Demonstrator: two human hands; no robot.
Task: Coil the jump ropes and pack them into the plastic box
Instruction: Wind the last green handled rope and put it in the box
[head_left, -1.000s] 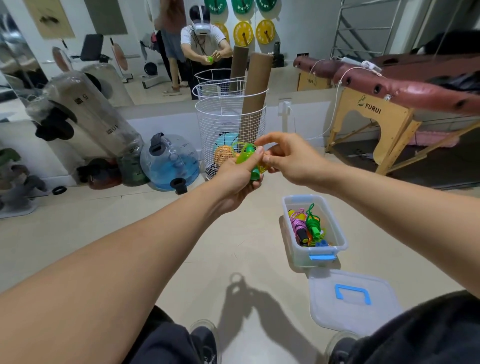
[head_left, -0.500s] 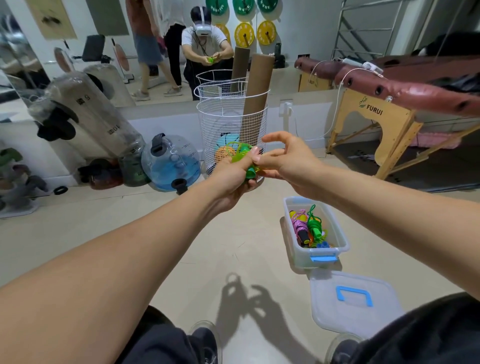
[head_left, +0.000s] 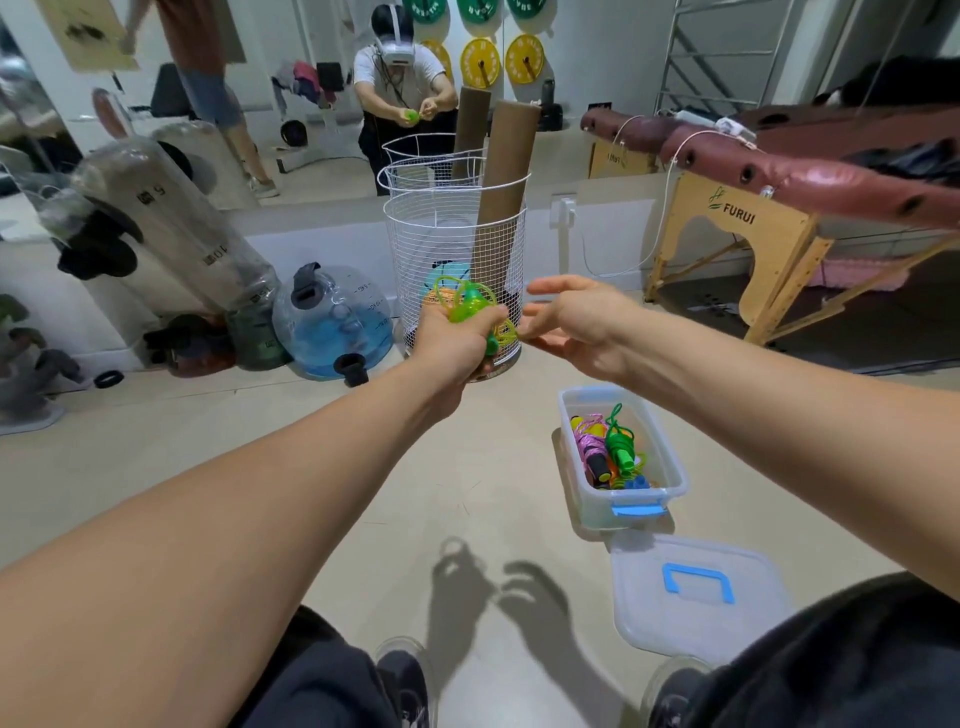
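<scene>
My left hand grips a bundled green jump rope with bright green handles and yellow-green cord loops, held up in front of the wire basket. My right hand sits just to its right, fingertips pinching the cord where it leaves the bundle. Down on the floor at the right stands the clear plastic box, lidless, holding a pink coiled rope and a darker green coiled rope. Its lid with a blue handle lies on the floor in front of it.
A white wire basket with cardboard tubes stands directly behind my hands. A blue water jug and gym gear sit at the left wall. A wooden massage table fills the right. My shoes are at the bottom.
Both hands have shifted slightly lower and right. My right hand has drawn a little away from the bundle, its fingers spread wider, still on the cord.
</scene>
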